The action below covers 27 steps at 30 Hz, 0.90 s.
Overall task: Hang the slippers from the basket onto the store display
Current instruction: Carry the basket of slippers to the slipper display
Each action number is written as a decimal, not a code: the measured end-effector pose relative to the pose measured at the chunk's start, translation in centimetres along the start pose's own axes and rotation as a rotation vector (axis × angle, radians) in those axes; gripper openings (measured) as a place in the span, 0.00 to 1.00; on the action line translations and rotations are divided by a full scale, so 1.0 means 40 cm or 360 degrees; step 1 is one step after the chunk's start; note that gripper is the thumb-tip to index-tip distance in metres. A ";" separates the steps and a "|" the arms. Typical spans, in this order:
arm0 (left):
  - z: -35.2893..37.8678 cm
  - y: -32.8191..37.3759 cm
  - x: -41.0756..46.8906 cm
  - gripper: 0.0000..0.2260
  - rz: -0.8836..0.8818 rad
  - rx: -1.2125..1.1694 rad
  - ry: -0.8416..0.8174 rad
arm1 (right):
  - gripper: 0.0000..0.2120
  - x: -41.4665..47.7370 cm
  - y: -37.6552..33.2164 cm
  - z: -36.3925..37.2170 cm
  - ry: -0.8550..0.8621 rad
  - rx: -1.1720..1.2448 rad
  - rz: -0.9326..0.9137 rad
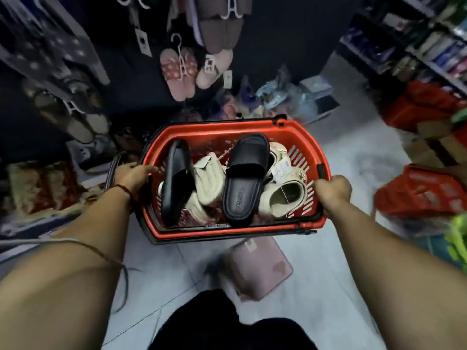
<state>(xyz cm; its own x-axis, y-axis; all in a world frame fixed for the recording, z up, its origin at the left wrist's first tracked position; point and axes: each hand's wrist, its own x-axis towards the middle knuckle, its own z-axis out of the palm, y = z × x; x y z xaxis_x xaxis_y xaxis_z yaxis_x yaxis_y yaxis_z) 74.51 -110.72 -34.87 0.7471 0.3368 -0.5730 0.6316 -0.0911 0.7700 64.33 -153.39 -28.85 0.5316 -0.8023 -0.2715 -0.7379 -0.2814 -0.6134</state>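
Slippers (241, 178) lie heaped in the red basket (252, 227), which we hold above the floor. Our left hand (131, 174) grips its left end with the fingers (149, 170) over the rim, and our right hand (333, 192) curls round its right end. One black slide (177, 180) leans by the left wall. The cream slippers (283, 195) fill the right end. We judge them all light, the slides rubbery and smooth, the cream ones soft, and the strap is the best hold. The display (178, 72) hangs ahead.
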 end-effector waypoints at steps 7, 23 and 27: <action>-0.023 0.013 0.009 0.10 -0.0176 -0.0250 0.0269 | 0.10 0.153 -0.171 0.126 -0.0276 -0.0100 -0.0217; 0.090 -0.226 -0.346 0.14 -0.0533 -0.1258 0.1646 | 0.17 0.230 -0.503 0.510 -0.1216 -0.0541 -0.1228; 0.048 -0.334 -0.412 0.15 -0.0625 -0.1447 0.1766 | 0.13 0.096 -0.518 0.611 -0.1332 -0.0581 -0.1441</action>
<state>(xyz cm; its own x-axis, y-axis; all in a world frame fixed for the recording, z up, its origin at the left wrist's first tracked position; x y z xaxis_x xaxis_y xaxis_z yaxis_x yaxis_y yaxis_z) 54.13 -116.85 -36.25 -0.2355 0.7636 -0.6012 0.0955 0.6338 0.7676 91.82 -137.77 -35.31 0.9003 0.2850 -0.3289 0.0213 -0.7836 -0.6209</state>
